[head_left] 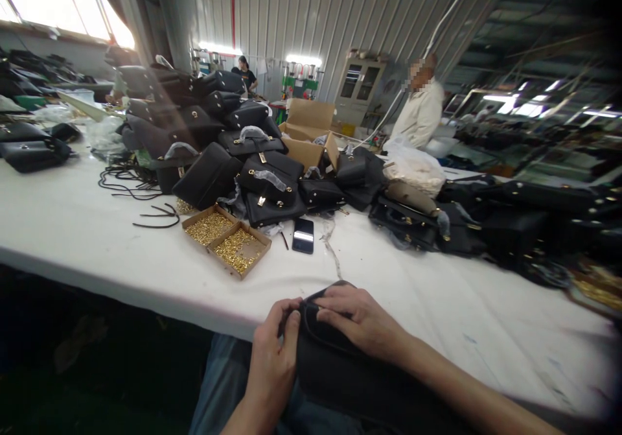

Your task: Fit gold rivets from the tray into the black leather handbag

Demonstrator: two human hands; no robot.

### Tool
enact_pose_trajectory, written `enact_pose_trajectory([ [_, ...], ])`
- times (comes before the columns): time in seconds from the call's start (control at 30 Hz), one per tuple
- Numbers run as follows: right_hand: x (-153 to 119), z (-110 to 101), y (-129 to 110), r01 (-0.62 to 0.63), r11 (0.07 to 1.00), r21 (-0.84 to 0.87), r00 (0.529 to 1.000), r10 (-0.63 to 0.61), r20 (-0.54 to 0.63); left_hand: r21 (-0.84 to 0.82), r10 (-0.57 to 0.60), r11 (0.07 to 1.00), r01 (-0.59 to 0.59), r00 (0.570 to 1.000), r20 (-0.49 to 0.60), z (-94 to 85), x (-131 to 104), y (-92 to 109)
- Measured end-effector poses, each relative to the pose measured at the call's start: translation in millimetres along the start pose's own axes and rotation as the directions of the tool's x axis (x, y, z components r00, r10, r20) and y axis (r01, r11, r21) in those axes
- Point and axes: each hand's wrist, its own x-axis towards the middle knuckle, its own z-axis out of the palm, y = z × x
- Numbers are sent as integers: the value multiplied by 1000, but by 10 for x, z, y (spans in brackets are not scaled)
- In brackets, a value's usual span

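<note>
A black bag (340, 376) lies over my lap against the table's front edge. My left hand (278, 347) pinches the bag's edge at its left end, thumb and forefinger closed on it. Just to the right, my right hand (357, 318) grips the upper part of the same bag, with its fingers over the edge and its thumb below. The fingertips of both hands are close together, and any small part between them is too small to make out.
On the white table (160, 253) are two cardboard trays (265, 248) of small gold pieces, a phone (303, 236), black cords (158, 216), piled black bags (208, 176) and an open carton (304, 153). A person (420, 111) stands behind the table; another (247, 75) is farther back.
</note>
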Motion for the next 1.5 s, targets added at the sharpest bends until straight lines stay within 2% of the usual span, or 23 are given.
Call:
enact_pose_trajectory([
  [0.1, 31, -15, -1, -26, 1000, 10, 1000, 26, 8, -62, -8, 998, 14, 997, 83, -77, 87, 3],
  [0.27, 98, -37, 49, -55, 997, 53, 998, 54, 18, -218, -96, 965, 148, 968, 233, -227, 233, 44],
  [0.37, 139, -46, 86, -70, 992, 101, 998, 70, 5, -240, -61, 962, 134, 955, 289, -262, 207, 129],
  [0.57, 188, -56, 95, -101, 990, 93, 995, 101, 8, -183, -104, 970, 159, 954, 281, -212, 131, 166],
  [0.63, 199, -62, 83, -93, 992, 85, 996, 92, 9, -138, -85, 982, 126, 960, 268, -209, 156, 147],
  [0.77, 230, -85, 52, -83, 993, 84, 996, 79, 51, 20, -24, 1000, 21, 984, 175, -199, 193, 112],
  [0.93, 234, -80, 30, -78, 992, 100, 996, 73, 49, 138, 23, 990, -33, 997, 76, -138, 143, 13],
  [1.17, 228, 1, 18, -60, 996, 70, 998, 59, 15, 229, 72, 969, -95, 992, 103, -92, 85, -74],
  [1.33, 280, 76, -54, -24, 997, -74, 999, 22, -30, 322, 89, 938, -131, 986, 142, -38, 15, -145],
  [1.5, 318, 155, -108, 3, 994, -112, 998, -9, -55, 382, 112, 914, -136, 990, 84, 51, -74, -228],
])
